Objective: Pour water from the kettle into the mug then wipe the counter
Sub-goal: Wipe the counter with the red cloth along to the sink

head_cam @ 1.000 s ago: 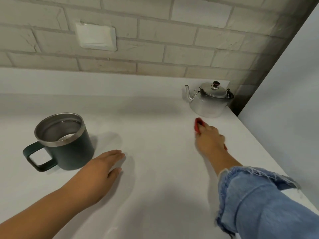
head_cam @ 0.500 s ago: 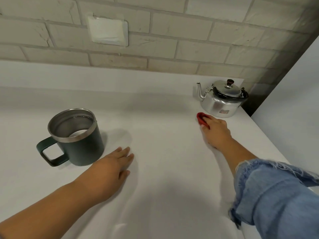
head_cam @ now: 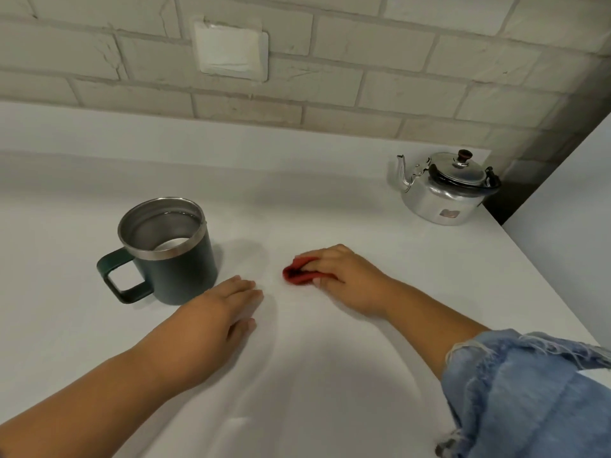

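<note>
Left hand (head_cam: 228, 305) lies flat, fingers spread, at 6 o'clock. Right hand (head_cam: 344, 276) presses a bunched red cloth (head_cam: 297, 275) onto the counter (head_cam: 330, 375); wiping looks underway. Mug (head_cam: 165, 249) at 9 holds water, handle pointing left. Kettle (head_cam: 446, 186) at 2, spout left, so pouring seems done.

The white counter (head_cam: 330, 200) bears a dark green mug (head_cam: 172, 259) toward its left; a steel kettle (head_cam: 446, 190) at its far right corner; a red cloth (head_cam: 297, 274) mid-counter under the right hand (head_cam: 347, 279); the left hand (head_cam: 218, 322) lies flat beside the mug.
</note>
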Demonstrator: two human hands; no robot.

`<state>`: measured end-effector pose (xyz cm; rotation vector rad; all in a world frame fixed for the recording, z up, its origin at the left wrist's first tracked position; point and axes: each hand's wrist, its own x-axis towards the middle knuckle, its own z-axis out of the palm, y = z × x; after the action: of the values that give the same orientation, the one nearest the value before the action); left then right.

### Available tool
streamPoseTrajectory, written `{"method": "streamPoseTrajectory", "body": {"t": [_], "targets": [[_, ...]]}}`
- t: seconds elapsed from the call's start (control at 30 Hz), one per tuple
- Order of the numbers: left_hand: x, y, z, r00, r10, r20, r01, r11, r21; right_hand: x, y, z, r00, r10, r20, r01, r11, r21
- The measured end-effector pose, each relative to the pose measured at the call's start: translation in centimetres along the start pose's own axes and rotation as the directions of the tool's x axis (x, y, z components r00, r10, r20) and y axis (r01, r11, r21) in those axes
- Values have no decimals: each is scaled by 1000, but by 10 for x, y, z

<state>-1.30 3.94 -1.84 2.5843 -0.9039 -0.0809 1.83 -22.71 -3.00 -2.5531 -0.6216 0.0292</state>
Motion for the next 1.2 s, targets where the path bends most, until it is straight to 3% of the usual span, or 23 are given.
{"method": "streamPoseTrajectory", "body": {"t": [0.07, 0.17, 0.27, 0.37, 0.5, 0.7, 0.83, 0.93, 1.07, 1.13, 1.2], "targets": [[-6, -3, -5, 999, -17, -33, 17, 1000, 18, 5, 5, -15, 984, 42, -173, -16, 989, 148], [-12, -4, -10, 998, -45, -34, 46, 998, 35, 15, 37, -38, 878, 317, -359, -324, 945, 40], [-15, -6, -7, 998, -55, 38, 53, 997, 59, 25, 73, -43, 773, 567, -285, -630, 740, -235], [-20, -11, -5, 998, -32, 49, 29, 998, 56, 46, 86, -40, 717, 646, -262, -694, 626, -355], [-22, -16, -8, 998, -13, 63, 10, 999, 47, 81, 93, -44, 674, 692, -258, -735, 595, -325], [-27, -16, -3, 996, -21, 91, 21, 1000, 1, 132, 73, -28, 863, 494, -105, -496, 790, -360], [-26, -16, -3, 996, -34, 88, 35, 999, -2, 140, 38, -8, 988, 154, 14, -140, 930, -339], [-26, -17, -3, 994, -52, 96, 54, 998, -25, 118, 18, 3, 990, -94, 103, 119, 953, -279], [-25, -16, -1, 996, -52, 73, 56, 997, -44, 68, -6, 9, 942, -263, 209, 298, 940, -163], [-26, -15, 0, 996, -53, 66, 56, 998, -42, 45, -14, 9, 924, -299, 237, 328, 940, -93], [-26, -15, 0, 996, -59, 61, 61, 998, -33, 25, -17, 5, 933, -249, 259, 253, 967, 17]]}}
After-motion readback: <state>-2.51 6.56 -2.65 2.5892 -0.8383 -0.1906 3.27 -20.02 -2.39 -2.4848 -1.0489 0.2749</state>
